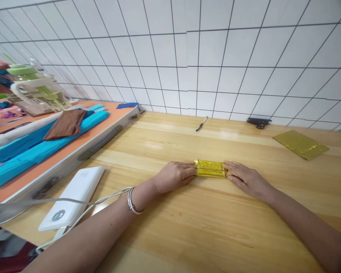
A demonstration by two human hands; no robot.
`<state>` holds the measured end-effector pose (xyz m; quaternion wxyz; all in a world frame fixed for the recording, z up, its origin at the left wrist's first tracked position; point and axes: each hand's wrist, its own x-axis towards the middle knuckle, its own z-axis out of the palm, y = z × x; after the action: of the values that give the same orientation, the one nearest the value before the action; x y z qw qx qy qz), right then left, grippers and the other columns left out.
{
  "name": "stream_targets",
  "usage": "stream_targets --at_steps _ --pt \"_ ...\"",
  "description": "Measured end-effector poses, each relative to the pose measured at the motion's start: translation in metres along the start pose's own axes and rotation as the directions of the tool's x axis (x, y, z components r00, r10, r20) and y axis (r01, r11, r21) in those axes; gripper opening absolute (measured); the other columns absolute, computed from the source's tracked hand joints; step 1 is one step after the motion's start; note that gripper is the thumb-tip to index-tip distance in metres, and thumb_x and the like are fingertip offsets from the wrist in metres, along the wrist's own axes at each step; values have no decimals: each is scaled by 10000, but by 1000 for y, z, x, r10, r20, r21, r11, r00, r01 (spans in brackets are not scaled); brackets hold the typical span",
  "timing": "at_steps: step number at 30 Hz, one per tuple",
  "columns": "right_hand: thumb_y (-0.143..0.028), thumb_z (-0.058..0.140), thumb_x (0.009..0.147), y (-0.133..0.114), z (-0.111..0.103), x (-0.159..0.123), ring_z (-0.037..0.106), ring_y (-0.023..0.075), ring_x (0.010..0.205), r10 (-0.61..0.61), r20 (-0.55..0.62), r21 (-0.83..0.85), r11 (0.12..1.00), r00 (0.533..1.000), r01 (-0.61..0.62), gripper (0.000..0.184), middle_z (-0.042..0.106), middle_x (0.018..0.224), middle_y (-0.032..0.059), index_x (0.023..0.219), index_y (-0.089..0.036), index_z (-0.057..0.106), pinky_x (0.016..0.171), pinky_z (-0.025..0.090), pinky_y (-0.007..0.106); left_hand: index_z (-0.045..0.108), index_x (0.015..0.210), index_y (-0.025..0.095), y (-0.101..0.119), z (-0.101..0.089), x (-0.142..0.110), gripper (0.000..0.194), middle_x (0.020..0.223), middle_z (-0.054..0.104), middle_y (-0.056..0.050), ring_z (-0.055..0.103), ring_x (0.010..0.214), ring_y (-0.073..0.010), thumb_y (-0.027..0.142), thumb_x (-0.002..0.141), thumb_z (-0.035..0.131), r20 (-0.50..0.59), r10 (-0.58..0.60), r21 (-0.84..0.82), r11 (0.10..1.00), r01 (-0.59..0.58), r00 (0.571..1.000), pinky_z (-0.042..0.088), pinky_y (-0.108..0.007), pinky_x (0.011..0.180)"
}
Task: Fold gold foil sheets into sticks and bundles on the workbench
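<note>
A small rectangle of folded shiny gold foil paper (210, 168) lies on the wooden table, a seam running along its length. My left hand (176, 175) grips its left end, fingers together and a bracelet on the wrist. At the other end my right hand (243, 177) has its fingers closed on the right edge. The fingertips partly cover both ends of the paper. Farther right lies a flat gold foil sheet (301, 145), touched by neither hand.
A white power bank (72, 197) with cables sits at left, one cable passing by my left wrist. Beyond it, an orange-topped surface (100, 131) holds blue and brown paper and a green-lidded cup (24, 72). Near the tiled wall lie a pen (201, 124) and a black clip (259, 122).
</note>
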<state>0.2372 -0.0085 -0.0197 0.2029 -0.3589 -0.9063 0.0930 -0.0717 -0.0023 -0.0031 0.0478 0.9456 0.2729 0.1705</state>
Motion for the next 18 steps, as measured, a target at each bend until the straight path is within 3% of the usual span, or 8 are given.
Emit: stream_targets --at_steps 5,10,18 --pt "-240 463 869 -1 1 0 432 209 1233 -33 6 -27 999 999 33 192 541 1273 42 1014 -247 588 1050 354 439 564 1000 195 0 5 -3 189 1223 572 -44 524 1148 -155 172 896 409 -7 -11 -6 1000 11 1000 448 -287 957" --pt "-247 472 866 -3 0 1 421 220 1242 -29 27 -19 999 999 30 167 520 1296 48 971 -241 601 1061 330 447 576 950 193 4 13 -4 182 1161 608 -36 524 1145 -153 200 911 399 -52 -93 -46 995 91 994 447 -290 955" --pt "-236 490 841 -17 3 6 304 244 1312 195 -42 203 962 980 -183 91 607 1168 52 787 -224 563 1017 364 492 581 910 201 14 19 -3 160 1109 623 -21 599 987 -156 231 907 424 -101 -334 -165 935 315 937 497 -284 852"
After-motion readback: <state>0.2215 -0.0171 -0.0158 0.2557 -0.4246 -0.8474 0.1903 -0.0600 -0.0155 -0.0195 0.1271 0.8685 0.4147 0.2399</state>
